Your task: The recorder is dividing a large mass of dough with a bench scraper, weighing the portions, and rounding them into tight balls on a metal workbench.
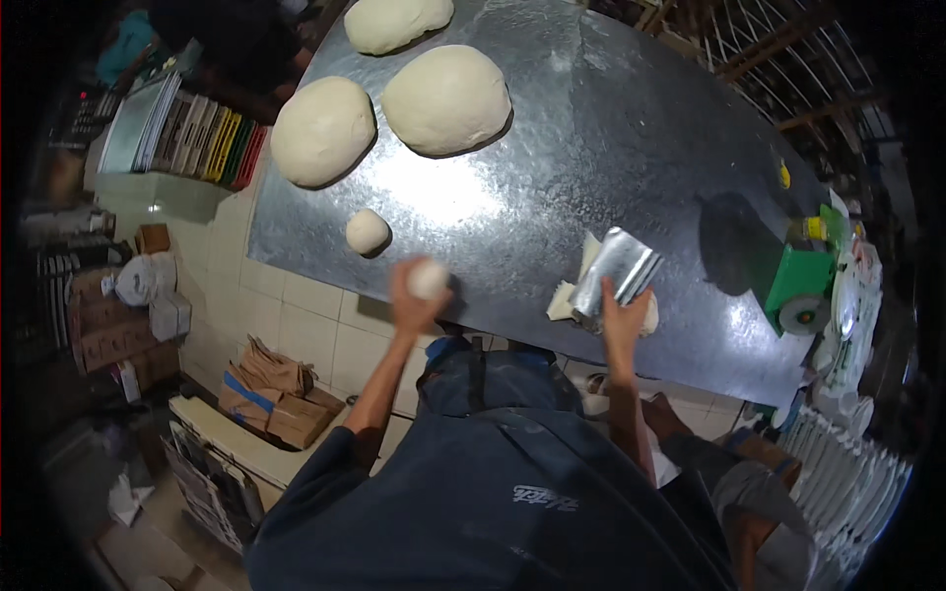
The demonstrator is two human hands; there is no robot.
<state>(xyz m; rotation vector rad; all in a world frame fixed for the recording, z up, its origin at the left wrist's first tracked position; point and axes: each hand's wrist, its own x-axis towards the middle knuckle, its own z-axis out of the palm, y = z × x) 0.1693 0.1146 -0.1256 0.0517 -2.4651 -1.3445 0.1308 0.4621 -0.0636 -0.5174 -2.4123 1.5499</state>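
Observation:
At the near edge of the metal table (631,128), my left hand (412,303) is closed round a small dough ball (428,280); hand and ball are slightly blurred. Another small dough ball (368,231) rests just beyond it. My right hand (625,323) grips a shiny metal dough scraper (619,264), tilted over some dough scraps (562,301). Part of a pale dough piece (650,315) shows beside that hand, mostly hidden by it. Three big dough mounds lie toward the far left, the nearest of them a rounded mound (323,132).
A green scale (796,286) stands at the table's right end, near plastic bags (852,305). Stacked crates (212,138) are at the left. On the floor side sits an open cardboard box (296,414). Another person's leg (670,419) is close by on the right.

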